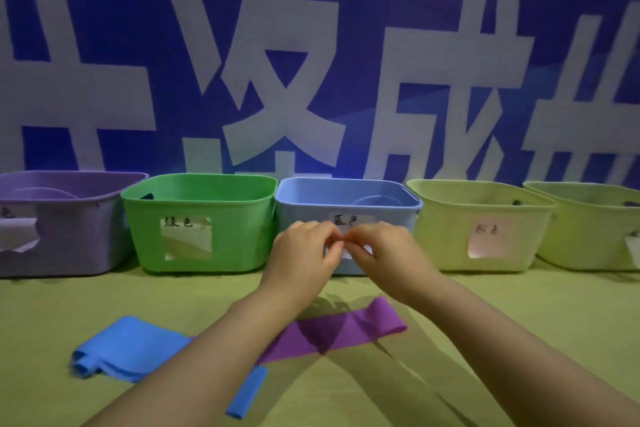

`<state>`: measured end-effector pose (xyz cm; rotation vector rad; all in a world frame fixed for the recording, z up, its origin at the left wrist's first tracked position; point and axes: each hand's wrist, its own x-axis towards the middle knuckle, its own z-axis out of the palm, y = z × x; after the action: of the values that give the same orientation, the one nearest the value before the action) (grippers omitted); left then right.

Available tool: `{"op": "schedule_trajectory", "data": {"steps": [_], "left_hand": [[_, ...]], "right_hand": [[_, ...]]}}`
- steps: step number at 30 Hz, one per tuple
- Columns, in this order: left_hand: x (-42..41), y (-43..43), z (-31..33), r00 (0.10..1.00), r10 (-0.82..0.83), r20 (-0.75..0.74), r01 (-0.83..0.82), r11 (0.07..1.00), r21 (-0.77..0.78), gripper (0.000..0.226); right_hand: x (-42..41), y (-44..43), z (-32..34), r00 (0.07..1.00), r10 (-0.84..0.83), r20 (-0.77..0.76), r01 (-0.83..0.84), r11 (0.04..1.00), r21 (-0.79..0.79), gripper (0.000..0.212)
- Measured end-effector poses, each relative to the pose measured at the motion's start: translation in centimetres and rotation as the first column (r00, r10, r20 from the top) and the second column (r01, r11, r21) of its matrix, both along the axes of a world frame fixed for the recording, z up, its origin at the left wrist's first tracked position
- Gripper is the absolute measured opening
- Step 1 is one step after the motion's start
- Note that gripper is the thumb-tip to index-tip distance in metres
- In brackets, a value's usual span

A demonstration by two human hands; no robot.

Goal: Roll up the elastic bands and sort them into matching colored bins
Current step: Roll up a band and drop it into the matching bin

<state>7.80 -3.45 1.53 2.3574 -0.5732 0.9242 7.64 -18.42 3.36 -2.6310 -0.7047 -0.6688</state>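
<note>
My left hand (304, 253) and my right hand (377, 250) meet fingertip to fingertip in front of the blue bin (346, 191), pinched on the end of a yellow-green band (381, 378). That band runs down towards me and is hard to tell from the cloth. A purple band (349, 326) lies flat on the table under my arms. To the left lies a folded blue band (128, 347), and a blue strip (247, 395) shows below my left forearm. The purple bin (69, 180), green bin (201, 184) and two yellow-green bins (481, 194) (595, 194) stand in the same row.
The bins stand side by side against a blue banner with large white characters (284, 80). Each bin has a paper label on its front. A yellow-green cloth (69, 315) covers the table.
</note>
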Motion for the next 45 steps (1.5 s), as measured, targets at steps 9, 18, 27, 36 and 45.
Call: {"op": "schedule_trajectory", "data": {"steps": [9,18,27,36,45], "left_hand": [[0.0,-6.6,-4.7,0.962,0.03,-0.272,0.018,0.985,0.173,0.024],[-0.4,-5.9,-5.0,0.97,0.03,-0.242,-0.001,0.993,0.118,0.027],[-0.6,-5.0,-4.1,0.934,-0.103,-0.341,0.079,0.993,-0.083,0.027],[-2.0,-5.0,-0.3,0.9,-0.27,-0.344,0.165,0.938,-0.303,0.024],[-3.1,-5.6,0.5,0.929,-0.328,-0.173,0.238,0.886,-0.398,0.029]], "right_hand": [[-0.3,-5.9,-5.3,0.935,-0.24,-0.261,0.222,0.97,-0.096,0.026],[-0.6,-4.3,-6.0,0.907,-0.267,-0.326,0.266,0.963,-0.048,0.022],[-0.9,-4.3,-4.4,0.956,-0.137,-0.261,0.209,0.939,0.272,0.013],[-2.1,-5.7,-0.8,0.989,-0.119,0.091,0.042,0.805,0.592,0.004],[-3.0,-4.5,-1.2,0.993,0.073,0.088,-0.109,0.845,0.524,0.007]]}}
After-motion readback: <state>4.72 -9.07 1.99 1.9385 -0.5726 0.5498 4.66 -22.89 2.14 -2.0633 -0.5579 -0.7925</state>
